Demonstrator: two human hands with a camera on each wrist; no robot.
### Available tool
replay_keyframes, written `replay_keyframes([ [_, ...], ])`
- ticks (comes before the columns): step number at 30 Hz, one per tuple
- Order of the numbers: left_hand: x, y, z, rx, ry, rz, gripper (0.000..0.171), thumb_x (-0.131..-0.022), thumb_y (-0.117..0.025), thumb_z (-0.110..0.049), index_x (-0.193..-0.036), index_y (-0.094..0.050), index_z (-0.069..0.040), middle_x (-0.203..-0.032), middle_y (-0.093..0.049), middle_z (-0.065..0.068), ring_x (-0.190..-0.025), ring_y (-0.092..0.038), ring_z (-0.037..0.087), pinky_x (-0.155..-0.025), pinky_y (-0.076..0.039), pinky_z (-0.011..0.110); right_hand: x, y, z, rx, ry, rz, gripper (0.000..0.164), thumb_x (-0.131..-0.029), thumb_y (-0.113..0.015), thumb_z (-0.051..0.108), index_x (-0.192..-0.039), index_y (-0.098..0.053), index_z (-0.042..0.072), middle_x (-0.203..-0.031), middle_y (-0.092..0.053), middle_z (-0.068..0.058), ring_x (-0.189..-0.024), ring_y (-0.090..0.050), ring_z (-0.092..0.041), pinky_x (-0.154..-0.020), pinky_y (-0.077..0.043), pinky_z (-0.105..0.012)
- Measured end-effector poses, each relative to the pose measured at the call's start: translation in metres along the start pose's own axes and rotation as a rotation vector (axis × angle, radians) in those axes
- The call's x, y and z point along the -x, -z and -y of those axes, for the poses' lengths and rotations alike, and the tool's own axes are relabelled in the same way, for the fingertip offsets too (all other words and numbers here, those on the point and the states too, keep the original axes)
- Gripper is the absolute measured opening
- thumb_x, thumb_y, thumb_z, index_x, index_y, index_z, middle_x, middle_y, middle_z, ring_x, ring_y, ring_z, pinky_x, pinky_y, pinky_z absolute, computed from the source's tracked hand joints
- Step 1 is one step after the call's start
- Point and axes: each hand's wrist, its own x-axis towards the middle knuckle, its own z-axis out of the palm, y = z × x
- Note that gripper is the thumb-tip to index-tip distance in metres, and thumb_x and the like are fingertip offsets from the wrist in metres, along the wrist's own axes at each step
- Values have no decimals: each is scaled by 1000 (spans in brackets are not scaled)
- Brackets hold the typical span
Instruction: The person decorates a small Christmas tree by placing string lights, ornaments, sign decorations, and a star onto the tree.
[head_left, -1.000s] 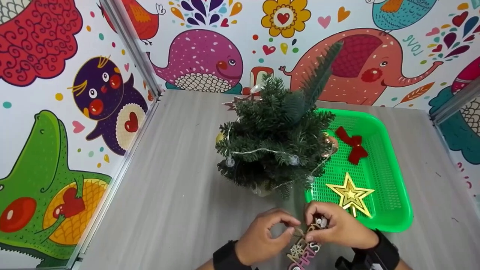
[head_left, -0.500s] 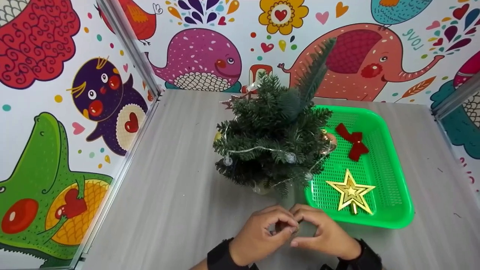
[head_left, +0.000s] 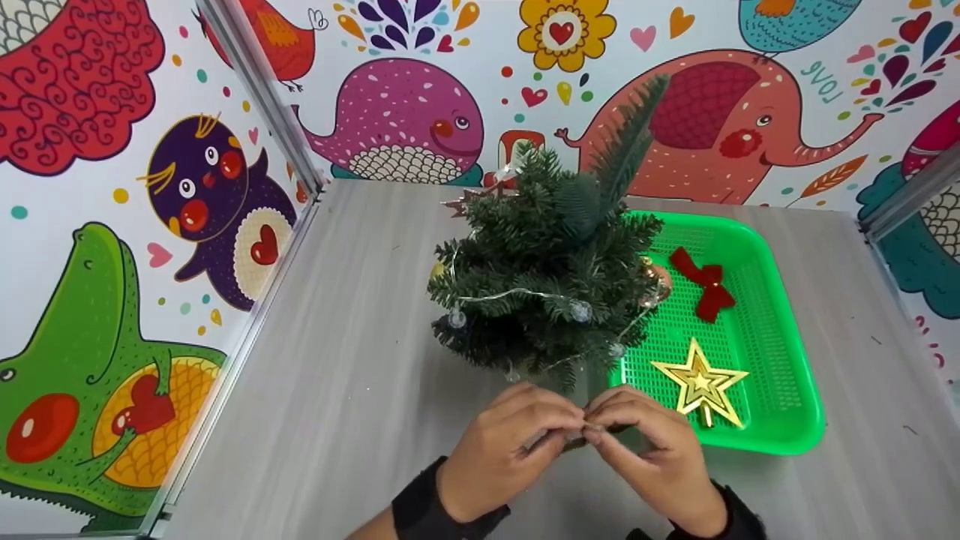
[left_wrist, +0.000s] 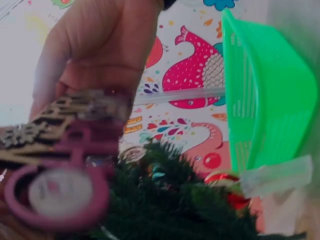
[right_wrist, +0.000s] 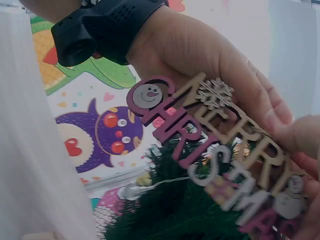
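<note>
A "Merry Christmas" letter sign [right_wrist: 215,135], with tan and purple letters, a snowflake and snowman faces, hangs at the fingertips of both hands. My left hand [head_left: 506,450] and right hand [head_left: 652,454] meet at the tips and pinch its upper part in the head view, where the hands mostly hide the lettering. Close up, the sign [left_wrist: 75,150] is blurred in the left wrist view. Whatever thin piece lies between the fingertips is too small to make out. Just beyond the hands stands a small Christmas tree [head_left: 547,270], strung with clear lights and ornaments.
Right of the tree is a green basket [head_left: 806,390] holding a gold star [head_left: 700,384] and a red bow [head_left: 705,285]. Printed panels [head_left: 405,120] with cartoon animals enclose the grey table [head_left: 337,360] at the left, back and right.
Earlier the sign's lettering showed below the hands; now the hands cover it in the head view. The right hand shifted left, and the fingertips came together nearer the tree.
</note>
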Motion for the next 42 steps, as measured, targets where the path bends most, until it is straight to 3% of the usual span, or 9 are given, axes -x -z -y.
replay_keyframes([
  [4, -1, 3, 0, -134, 6, -51, 18, -91, -59, 1, -104, -62, -12, -105, -64, 2, -95, -59, 10, -86, -46, 20, 0, -5, -6, 159, 22, -131, 17, -84, -61, -16, -100, -58, -15, -104, -62, -17, -99, -58, -23, -81, -47, -27],
  [9, -1, 4, 1, -201, 49, -135, 15, -91, -61, 0, -102, -63, -11, -106, -62, 4, -96, -58, 12, -85, -46, 18, 17, -6, -31, 362, 31, -223, 20, -85, -65, -8, -105, -61, -9, -105, -63, -16, -97, -59, -21, -78, -47, -23],
  [17, -9, 0, 7, -349, -16, -210, 19, -95, -55, -1, -104, -69, -9, -105, -66, 5, -96, -61, 16, -85, -48, 19, 36, -7, -68, 570, 82, -330, 27, -83, -66, -9, -109, -64, -3, -104, -65, -12, -93, -58, -21, -78, -45, -28],
  [25, -8, -6, 13, -457, 19, -233, 15, -95, -57, -4, -106, -66, -9, -107, -63, 4, -99, -60, 14, -91, -46, 18, 71, -5, -107, 636, -47, -345, 28, -82, -68, -7, -108, -65, 3, -91, -58, -6, -77, -48, -12, -70, -36, -24],
  [31, -6, -6, 13, -525, -2, -193, 18, -95, -56, -5, -110, -65, -9, -109, -63, 3, -100, -58, 15, -94, -44, 21, 112, 2, -149, 687, -88, -303, 32, -84, -68, -3, -115, -64, 5, -105, -62, -9, -91, -56, -20, -79, -40, -31],
  [33, 7, -15, 26, -545, -18, -188, 23, -93, -59, -5, -115, -64, -10, -114, -62, 3, -103, -58, 15, -95, -44, 24, 123, 3, -159, 683, -92, -303, 35, -84, -68, -2, -118, -63, 5, -112, -62, -8, -98, -57, -20, -84, -41, -32],
  [35, 38, -38, 59, -569, -33, -190, 32, -90, -64, -7, -121, -63, -12, -122, -61, 3, -110, -58, 18, -98, -44, 30, 126, 3, -161, 667, -91, -298, 36, -85, -67, -2, -120, -62, 3, -116, -61, -11, -103, -57, -23, -88, -42, -34],
  [39, 62, -54, 83, -604, -83, -204, 41, -90, -65, -10, -129, -58, -13, -130, -57, 2, -117, -55, 20, -101, -42, 35, 130, 6, -163, 636, -70, -291, 36, -86, -65, -3, -121, -61, -1, -117, -62, -12, -103, -57, -24, -87, -42, -35],
  [42, 45, -38, 60, -583, -81, -204, 37, -89, -65, -8, -126, -60, -13, -124, -60, 2, -111, -57, 19, -97, -44, 32, 128, 9, -160, 616, -50, -287, 33, -86, -64, -4, -119, -62, -2, -112, -63, -10, -95, -55, -20, -81, -37, -33],
])
